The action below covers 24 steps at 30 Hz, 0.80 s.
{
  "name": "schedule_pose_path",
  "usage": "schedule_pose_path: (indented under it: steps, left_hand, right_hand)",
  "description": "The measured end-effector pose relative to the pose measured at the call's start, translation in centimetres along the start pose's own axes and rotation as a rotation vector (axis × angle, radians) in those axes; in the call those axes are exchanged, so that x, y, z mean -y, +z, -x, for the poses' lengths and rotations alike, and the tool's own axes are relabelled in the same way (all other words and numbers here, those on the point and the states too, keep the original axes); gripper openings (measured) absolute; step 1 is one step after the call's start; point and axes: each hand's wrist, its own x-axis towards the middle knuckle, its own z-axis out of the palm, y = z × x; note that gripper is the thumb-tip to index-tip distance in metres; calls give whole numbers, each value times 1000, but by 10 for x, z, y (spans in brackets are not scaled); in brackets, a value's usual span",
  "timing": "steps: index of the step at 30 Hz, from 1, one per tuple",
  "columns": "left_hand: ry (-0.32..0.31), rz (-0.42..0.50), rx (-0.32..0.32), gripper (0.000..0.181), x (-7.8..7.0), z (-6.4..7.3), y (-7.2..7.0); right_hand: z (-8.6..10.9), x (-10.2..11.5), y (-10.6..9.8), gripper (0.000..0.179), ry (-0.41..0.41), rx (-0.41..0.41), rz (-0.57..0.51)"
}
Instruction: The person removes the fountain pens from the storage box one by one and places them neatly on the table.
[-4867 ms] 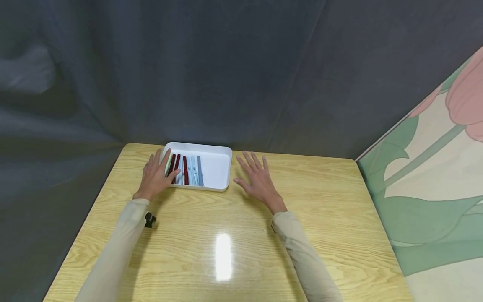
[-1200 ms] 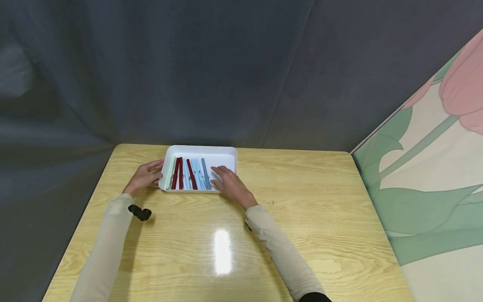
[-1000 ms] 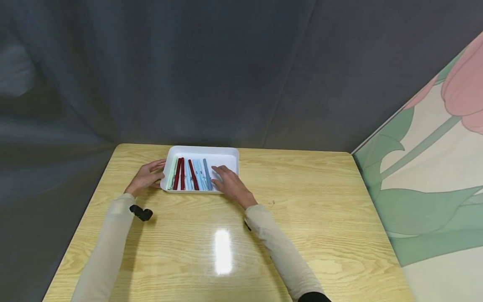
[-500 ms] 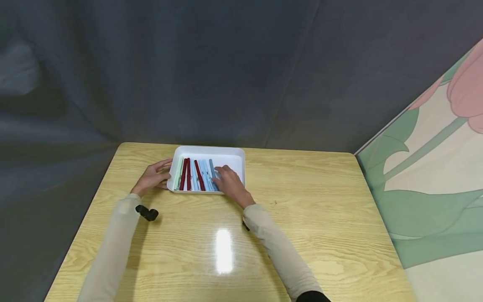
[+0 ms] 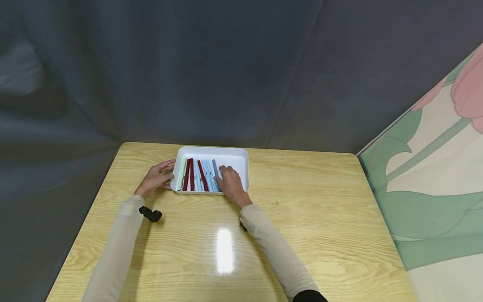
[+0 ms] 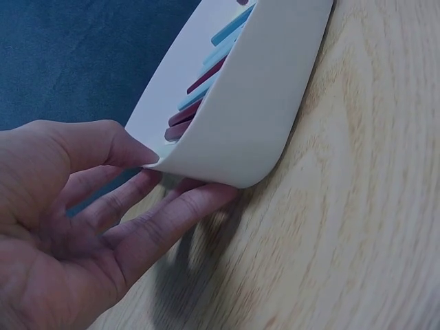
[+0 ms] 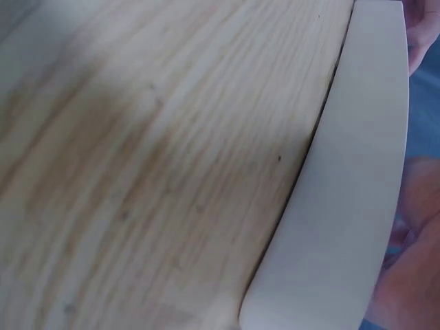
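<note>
A shallow white tray (image 5: 238,159) sits at the far edge of the table, with several slim pens side by side in its left part: pale green (image 5: 182,173), dark red (image 5: 192,174), light blue (image 5: 205,170) and grey-blue (image 5: 215,167). My left hand (image 5: 154,179) holds the tray's left end. In the left wrist view its thumb (image 6: 134,149) lies on the rim and its fingers rest against the outer wall. My right hand (image 5: 231,184) reaches into the tray with bent fingers, its thumb at the grey-blue pen. The tray wall (image 7: 330,179) hides most of it in the right wrist view.
The wooden table (image 5: 320,201) stretches to the right and toward me, with a bright light reflection on it. A dark grey curtain (image 5: 226,71) hangs right behind the far edge. On the right is a flower-patterned cloth (image 5: 434,167).
The left hand has gone from over the pens to the tray's left end. The right hand has moved from beside the tray into it. The tray has slid a little right.
</note>
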Motion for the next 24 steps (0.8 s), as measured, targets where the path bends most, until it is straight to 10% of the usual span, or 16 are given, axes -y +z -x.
schedule_pose_path:
  steps: [15, 24]
  left_hand:
    - [-12, 14, -19, 69, 4, -4, 1]
    - [-26, 19, -32, 71, -1, 1, 5]
  right_hand:
    - [-11, 5, -6, 27, 161, 57, -48]
    - [-23, -2, -25, 25, 366, 142, -315]
